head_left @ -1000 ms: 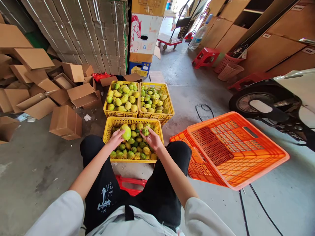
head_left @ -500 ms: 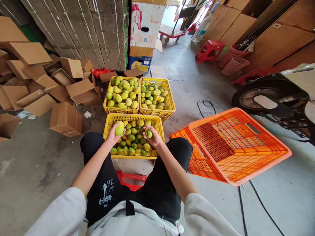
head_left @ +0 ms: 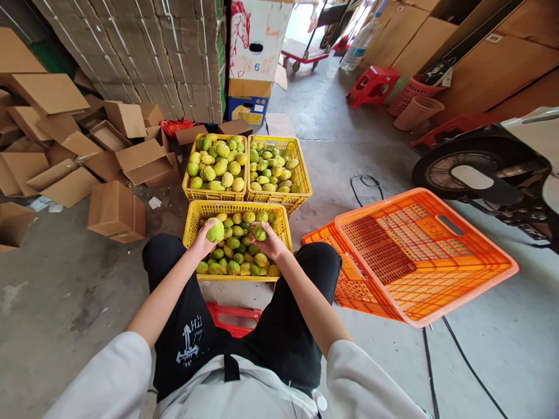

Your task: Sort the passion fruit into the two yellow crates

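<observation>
My left hand [head_left: 201, 242] is closed round a light green, oval fruit [head_left: 215, 230] above the left half of the front yellow crate [head_left: 188, 233]. Above the crate's right half, my right hand [head_left: 271, 242] grips a smaller, darker green fruit [head_left: 259, 233]. Below both hands, the crate holds many yellow and green fruits [head_left: 238, 243] of the same sort; their exact kind is unclear. My fingers partly cover both held fruits.
Behind stand two more yellow crates [head_left: 192, 191] [head_left: 303, 192] of fruit. An orange crate [head_left: 437, 291] lies tilted at my right, near a motorbike wheel [head_left: 458, 169] and black cables [head_left: 430, 372]. Cardboard boxes [head_left: 116, 209] lie heaped at left. A red stool [head_left: 233, 320] shows between my legs.
Both hands have turned their fruits to show another side. The left fruit has shifted slightly right, and the right fruit slightly left and up.
</observation>
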Action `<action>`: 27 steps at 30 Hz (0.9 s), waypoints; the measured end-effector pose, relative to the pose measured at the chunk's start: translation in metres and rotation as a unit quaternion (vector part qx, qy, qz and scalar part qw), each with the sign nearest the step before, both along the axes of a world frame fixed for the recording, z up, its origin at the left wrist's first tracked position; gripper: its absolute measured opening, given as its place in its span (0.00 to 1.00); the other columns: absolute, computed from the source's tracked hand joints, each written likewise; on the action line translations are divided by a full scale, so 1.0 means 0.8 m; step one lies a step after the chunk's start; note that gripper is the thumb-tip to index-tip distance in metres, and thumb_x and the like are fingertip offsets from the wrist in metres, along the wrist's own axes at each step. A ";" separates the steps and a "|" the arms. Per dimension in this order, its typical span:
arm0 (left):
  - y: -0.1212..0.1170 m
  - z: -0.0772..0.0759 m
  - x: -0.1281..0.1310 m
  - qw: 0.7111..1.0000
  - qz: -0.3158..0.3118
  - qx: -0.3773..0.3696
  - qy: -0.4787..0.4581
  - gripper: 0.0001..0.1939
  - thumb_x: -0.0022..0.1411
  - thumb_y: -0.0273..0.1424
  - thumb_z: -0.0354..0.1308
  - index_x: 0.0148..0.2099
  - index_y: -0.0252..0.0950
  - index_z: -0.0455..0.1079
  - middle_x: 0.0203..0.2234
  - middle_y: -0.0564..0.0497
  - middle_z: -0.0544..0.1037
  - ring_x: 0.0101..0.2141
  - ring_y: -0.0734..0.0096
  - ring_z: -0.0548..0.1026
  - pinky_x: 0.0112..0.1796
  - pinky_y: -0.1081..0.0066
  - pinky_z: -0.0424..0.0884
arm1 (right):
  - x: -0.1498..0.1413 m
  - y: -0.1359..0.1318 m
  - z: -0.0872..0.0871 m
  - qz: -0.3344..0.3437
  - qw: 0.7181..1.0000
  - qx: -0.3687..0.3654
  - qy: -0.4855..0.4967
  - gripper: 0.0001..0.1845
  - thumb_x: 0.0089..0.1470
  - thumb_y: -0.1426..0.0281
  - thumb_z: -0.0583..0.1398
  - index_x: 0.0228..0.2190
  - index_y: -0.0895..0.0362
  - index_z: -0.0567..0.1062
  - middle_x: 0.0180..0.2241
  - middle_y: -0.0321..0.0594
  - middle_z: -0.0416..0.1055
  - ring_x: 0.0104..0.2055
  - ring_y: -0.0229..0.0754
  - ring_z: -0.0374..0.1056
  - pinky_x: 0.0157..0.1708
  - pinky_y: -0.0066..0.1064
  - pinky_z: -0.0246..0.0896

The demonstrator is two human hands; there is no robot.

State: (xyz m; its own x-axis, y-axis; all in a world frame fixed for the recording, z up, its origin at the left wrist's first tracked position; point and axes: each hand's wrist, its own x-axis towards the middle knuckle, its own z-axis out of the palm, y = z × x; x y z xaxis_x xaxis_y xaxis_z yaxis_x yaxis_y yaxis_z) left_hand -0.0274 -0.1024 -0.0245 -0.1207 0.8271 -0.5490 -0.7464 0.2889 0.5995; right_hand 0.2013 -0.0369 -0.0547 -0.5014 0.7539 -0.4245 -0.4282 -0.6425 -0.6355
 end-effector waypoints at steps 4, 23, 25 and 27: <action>-0.001 -0.004 -0.002 1.000 0.013 0.015 -0.006 0.09 0.56 0.31 0.66 0.40 0.35 0.74 0.31 0.50 0.80 0.33 0.68 0.80 0.42 0.67 0.79 | 0.002 -0.006 0.004 0.003 0.999 -0.007 0.040 0.14 0.40 0.67 0.72 0.28 0.52 0.74 0.32 0.35 0.77 0.37 0.43 0.74 0.36 0.35 0.75; 0.001 -0.004 0.006 0.994 -0.087 -0.065 -0.001 0.16 0.60 0.28 0.59 0.51 0.33 0.71 0.40 0.41 0.82 0.45 0.52 0.82 0.49 0.48 0.79 | -0.003 0.005 -0.004 -0.044 0.998 0.003 0.037 0.15 0.43 0.67 0.69 0.35 0.52 0.75 0.38 0.43 0.79 0.52 0.54 0.75 0.48 0.45 0.76; 0.000 -0.006 0.006 0.993 -0.103 -0.042 0.032 0.14 0.59 0.29 0.64 0.48 0.34 0.72 0.41 0.41 0.82 0.43 0.56 0.82 0.47 0.55 0.80 | -0.005 0.002 -0.004 -0.040 0.999 0.005 0.022 0.16 0.45 0.66 0.70 0.37 0.52 0.76 0.36 0.40 0.79 0.48 0.50 0.77 0.45 0.40 0.77; 0.000 -0.006 0.005 0.992 -0.108 -0.029 0.050 0.14 0.58 0.30 0.68 0.46 0.33 0.73 0.40 0.42 0.82 0.39 0.62 0.82 0.42 0.63 0.81 | -0.006 -0.001 -0.004 -0.038 0.999 -0.018 0.017 0.15 0.46 0.64 0.71 0.37 0.52 0.77 0.32 0.35 0.78 0.39 0.43 0.76 0.39 0.34 0.76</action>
